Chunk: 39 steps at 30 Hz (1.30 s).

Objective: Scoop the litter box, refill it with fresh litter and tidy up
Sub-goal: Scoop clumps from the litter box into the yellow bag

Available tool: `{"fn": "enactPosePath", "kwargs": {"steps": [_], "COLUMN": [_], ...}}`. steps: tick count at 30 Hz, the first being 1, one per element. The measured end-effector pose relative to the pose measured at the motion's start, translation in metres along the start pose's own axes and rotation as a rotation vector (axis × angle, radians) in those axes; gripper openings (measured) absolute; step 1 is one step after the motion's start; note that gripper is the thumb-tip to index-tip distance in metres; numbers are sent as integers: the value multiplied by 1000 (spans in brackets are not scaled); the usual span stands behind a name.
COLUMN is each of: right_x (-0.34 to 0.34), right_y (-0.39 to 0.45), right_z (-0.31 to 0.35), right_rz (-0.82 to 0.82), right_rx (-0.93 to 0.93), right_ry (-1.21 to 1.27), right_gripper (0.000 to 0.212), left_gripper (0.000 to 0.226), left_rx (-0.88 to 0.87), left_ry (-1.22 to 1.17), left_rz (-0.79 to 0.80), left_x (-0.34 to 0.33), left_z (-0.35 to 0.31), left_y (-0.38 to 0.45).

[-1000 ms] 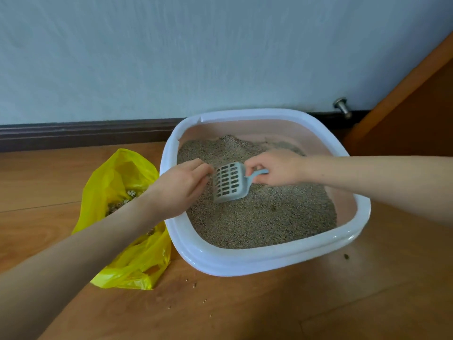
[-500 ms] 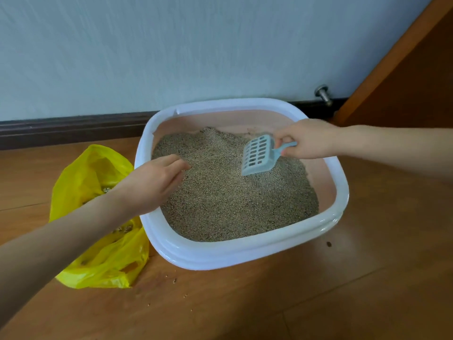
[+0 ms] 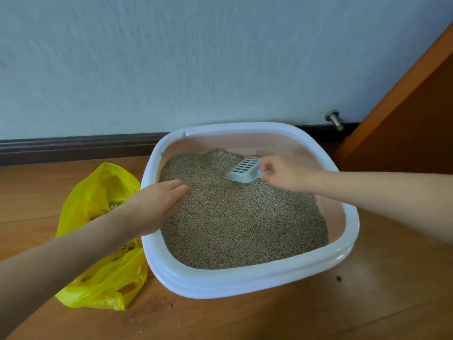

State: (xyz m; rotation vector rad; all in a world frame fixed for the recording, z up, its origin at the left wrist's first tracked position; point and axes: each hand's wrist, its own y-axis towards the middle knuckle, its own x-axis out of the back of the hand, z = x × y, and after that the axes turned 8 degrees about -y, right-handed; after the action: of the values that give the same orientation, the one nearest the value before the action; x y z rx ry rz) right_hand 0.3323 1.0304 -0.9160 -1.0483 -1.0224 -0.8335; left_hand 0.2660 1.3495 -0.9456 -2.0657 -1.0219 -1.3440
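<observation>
A white-rimmed litter box (image 3: 245, 280) with a pink inner wall stands on the wooden floor against the wall, filled with grey-brown litter (image 3: 240, 222). My right hand (image 3: 289, 173) grips the handle of a pale blue slotted scoop (image 3: 245, 169), whose blade lies low on the litter at the box's far side. My left hand (image 3: 157, 204) hovers over the box's left rim with fingers straight and together, holding nothing. A yellow plastic bag (image 3: 98, 241) lies open on the floor left of the box, with some litter clumps inside.
Loose litter grains (image 3: 170, 306) are scattered on the floor in front of the box and bag. A metal door stopper (image 3: 334, 119) sticks out of the baseboard behind the box. An orange-brown wooden door (image 3: 404, 114) stands at the right.
My right hand has carried the scoop from the middle of the box to its far side and lowered it onto the litter. My left hand's fingers have straightened, and it stays over the left rim.
</observation>
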Motion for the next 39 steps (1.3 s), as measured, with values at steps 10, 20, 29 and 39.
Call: {"fn": "enactPosePath", "kwargs": {"steps": [10,20,29,39], "right_x": [52,18,44,39], "right_y": [-28,50,37,52], "right_z": [-10,45,9,46], "right_rz": [98,29,86,457], "right_rx": [-225,7,-79,-375], "right_ry": [-50,101,-39,641], "right_gripper": [17,11,7,28], "left_gripper": [51,41,25,21], "left_rx": [-41,-10,-14,-9], "left_ry": [-15,22,3,6], "left_rz": [-71,-49,-69,-80], "left_x": [-1,-1,-3,-6], "left_z": [-2,-2,0,0], "left_y": [1,0,-1,-1]}}
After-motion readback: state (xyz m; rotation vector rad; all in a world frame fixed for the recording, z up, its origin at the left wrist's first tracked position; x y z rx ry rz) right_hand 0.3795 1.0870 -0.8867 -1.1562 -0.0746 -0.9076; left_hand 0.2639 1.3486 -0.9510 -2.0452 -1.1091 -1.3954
